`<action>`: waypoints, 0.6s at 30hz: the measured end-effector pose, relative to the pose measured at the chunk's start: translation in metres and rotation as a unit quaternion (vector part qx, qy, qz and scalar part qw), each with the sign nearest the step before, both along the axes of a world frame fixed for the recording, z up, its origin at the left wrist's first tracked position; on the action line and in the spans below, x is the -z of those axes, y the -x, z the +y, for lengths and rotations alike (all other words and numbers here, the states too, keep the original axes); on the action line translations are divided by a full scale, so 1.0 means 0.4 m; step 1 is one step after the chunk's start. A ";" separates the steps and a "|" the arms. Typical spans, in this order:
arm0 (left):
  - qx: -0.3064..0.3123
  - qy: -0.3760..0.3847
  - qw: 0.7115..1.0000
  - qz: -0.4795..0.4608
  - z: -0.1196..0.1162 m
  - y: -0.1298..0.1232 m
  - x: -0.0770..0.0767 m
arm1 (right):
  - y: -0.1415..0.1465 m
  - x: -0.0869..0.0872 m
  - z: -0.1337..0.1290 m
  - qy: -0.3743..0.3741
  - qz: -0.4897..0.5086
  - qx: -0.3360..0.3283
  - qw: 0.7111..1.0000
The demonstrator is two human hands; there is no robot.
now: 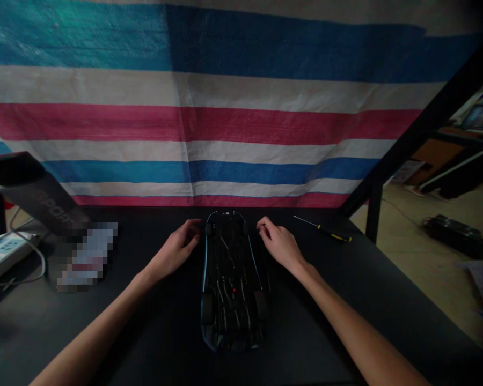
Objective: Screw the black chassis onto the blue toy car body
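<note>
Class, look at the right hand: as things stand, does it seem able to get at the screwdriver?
Probably yes. The right hand is beside the upturned toy car, and the screwdriver lies on its outer side on the same tabletop, with no object visible between them.

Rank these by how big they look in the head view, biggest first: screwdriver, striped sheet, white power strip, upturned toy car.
1. Striped sheet
2. Upturned toy car
3. White power strip, counting only its visible part, since the left edge cuts it off
4. Screwdriver
</note>
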State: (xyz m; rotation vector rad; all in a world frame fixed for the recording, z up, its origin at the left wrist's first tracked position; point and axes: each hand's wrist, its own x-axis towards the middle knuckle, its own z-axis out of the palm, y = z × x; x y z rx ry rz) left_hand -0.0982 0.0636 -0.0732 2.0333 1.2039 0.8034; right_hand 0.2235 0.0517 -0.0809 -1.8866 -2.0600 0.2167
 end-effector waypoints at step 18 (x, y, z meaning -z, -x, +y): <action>0.016 -0.082 0.991 0.102 0.002 -0.017 0.019 | -0.026 0.054 0.036 -0.035 0.078 -0.021 0.996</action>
